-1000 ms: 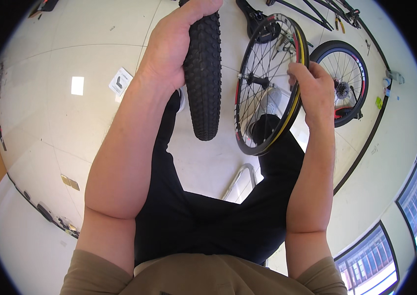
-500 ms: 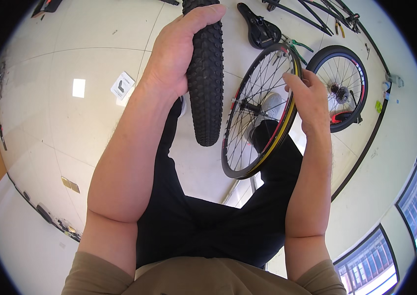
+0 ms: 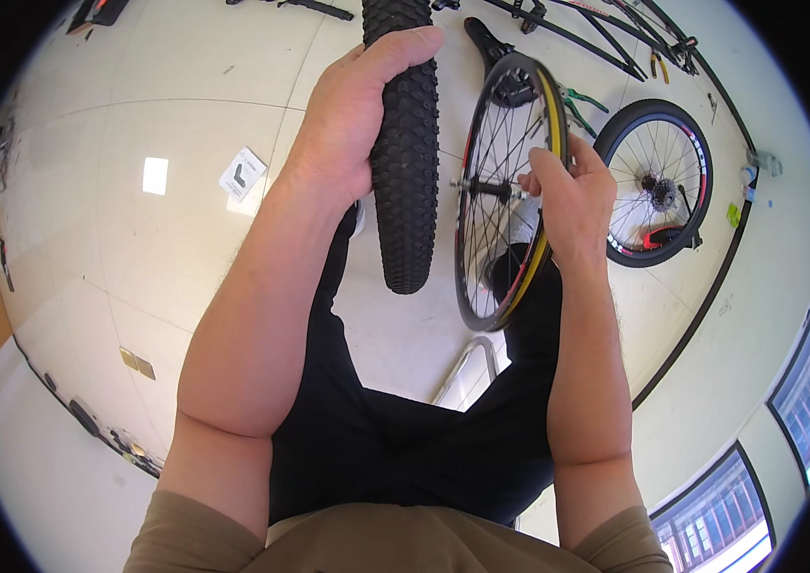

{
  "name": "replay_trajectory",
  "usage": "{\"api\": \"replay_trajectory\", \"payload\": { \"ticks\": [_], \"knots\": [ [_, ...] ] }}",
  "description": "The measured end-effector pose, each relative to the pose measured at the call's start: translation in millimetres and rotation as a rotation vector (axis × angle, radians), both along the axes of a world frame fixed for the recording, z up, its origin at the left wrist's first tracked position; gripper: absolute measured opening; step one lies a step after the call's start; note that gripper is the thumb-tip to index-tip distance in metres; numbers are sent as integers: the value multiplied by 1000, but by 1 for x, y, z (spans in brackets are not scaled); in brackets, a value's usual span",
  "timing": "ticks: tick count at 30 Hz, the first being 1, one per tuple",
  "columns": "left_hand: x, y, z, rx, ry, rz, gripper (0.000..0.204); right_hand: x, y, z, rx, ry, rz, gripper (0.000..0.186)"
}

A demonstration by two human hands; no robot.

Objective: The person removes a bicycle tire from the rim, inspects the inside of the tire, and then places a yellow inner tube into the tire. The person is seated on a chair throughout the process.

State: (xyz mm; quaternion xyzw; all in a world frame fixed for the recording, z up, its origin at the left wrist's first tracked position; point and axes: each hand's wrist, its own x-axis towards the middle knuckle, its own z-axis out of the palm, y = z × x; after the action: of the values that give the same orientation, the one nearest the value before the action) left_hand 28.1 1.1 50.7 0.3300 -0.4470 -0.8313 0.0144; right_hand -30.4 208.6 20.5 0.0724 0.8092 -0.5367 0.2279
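My left hand [image 3: 340, 129] is closed around a black knobby bicycle tire [image 3: 407, 191], which stands nearly edge-on; its upper end runs out of the picture. To its right, a bare spoked bicycle wheel [image 3: 493, 189] without a tire is tilted up above my right foot. Yellow rim tape runs along its rim. My right hand [image 3: 578, 202] grips that rim on its right side, thumb on the inner side and fingers behind, partly hidden. The tire and the wheel are apart.
A black saddle [image 3: 489, 48] and a green-handled tool [image 3: 584, 98] lie on the floor behind the wheel. Right of it lies a second wheel [image 3: 605, 143] with tire and cassette. A black bike frame [image 3: 577, 40] lies at the far right. A white leaflet [image 3: 243, 174] lies left.
My right hand has moved left, and the bare wheel has turned more edge-on and risen slightly. The left hand and tire have shifted slightly right and lower in view.
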Motion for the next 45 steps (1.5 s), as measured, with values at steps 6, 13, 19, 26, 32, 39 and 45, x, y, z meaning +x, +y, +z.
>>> {"api": "replay_trajectory", "payload": {
  "ticks": [6,13,19,26,32,39,45],
  "knots": [
    [2,0,3,0,-5,9,36,-1,2,2,-79,-38,45,33],
    [3,-1,2,7,-4,4,36,0,2,10,55,-116,85,38],
    [1,3,4,-35,-49,2,37,0,9,11,164,-120,134,38],
    [-1,3,2,-14,-61,5,37,0,10,15,250,-258,266,42],
    [0,3,3,-29,-43,6,38,0,7,18,316,-105,300,41],
    [0,2,1,-16,7,-8,35,-2,8,9,179,112,81,43],
    [0,3,2,-20,-4,-4,36,0,1,43,410,-248,309,45]
  ]
}}
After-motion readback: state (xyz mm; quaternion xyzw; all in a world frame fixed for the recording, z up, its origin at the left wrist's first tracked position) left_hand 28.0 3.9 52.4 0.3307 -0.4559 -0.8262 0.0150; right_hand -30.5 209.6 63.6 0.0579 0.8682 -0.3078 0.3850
